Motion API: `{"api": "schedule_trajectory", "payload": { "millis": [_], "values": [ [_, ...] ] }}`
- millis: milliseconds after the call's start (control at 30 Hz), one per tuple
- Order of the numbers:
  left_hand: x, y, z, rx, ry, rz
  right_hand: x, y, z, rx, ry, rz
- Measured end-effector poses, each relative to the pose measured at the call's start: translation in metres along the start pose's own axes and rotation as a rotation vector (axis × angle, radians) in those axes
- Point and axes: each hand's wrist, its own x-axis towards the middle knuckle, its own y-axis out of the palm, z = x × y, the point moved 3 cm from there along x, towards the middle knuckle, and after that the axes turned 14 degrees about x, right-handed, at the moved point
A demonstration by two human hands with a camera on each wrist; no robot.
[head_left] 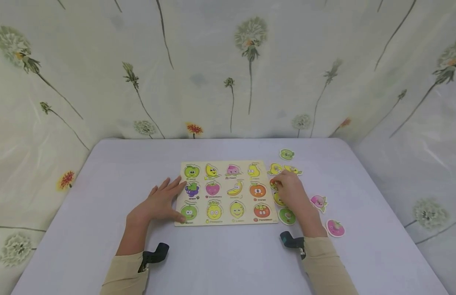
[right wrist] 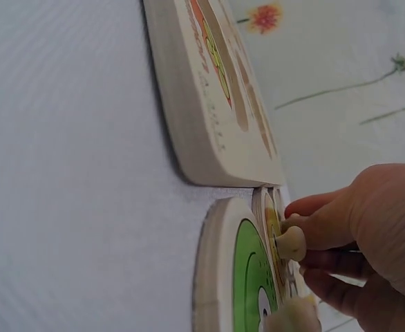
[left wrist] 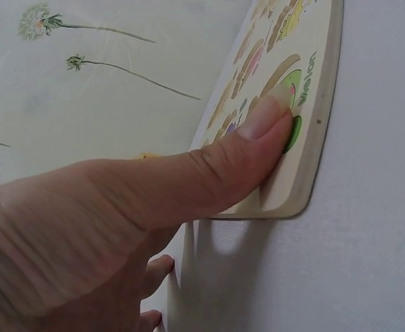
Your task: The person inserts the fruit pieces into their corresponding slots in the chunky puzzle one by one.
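Observation:
A wooden fruit puzzle board (head_left: 225,219) lies on the table, its printed fruits labelled with names. My left hand (head_left: 161,203), fingers spread, rests at the board's left edge; its thumb (left wrist: 237,159) presses on the corner by the melon picture. Beside the board's right edge, my right hand (head_left: 294,192) pinches a small orange-red fruit puzzle piece (head_left: 273,184) between thumb and fingers. The hand covers part of that piece. Just nearer lie a yellow piece (head_left: 278,199) and a round green piece (head_left: 286,216). Wooden knobs (right wrist: 292,243) stand up from the pieces near the right fingers.
Two yellow pieces, one a curved piece (head_left: 293,169), lie beyond the right hand, with a green piece (head_left: 286,154) farther back. Right of the forearm are a pink piece (head_left: 318,202) and a magenta piece (head_left: 335,228). A flower-print curtain (head_left: 213,82) hangs behind the white table (head_left: 220,262).

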Motion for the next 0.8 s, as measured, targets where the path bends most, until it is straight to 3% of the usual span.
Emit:
{"api": "schedule_trajectory", "payload": {
  "millis": [800],
  "values": [
    [-0.0025, -0.0037, -0.0016, 0.000, 0.002, 0.007, 0.0026, -0.0002, -0.0064, 0.001, 0.040, -0.038]
  ]
}}
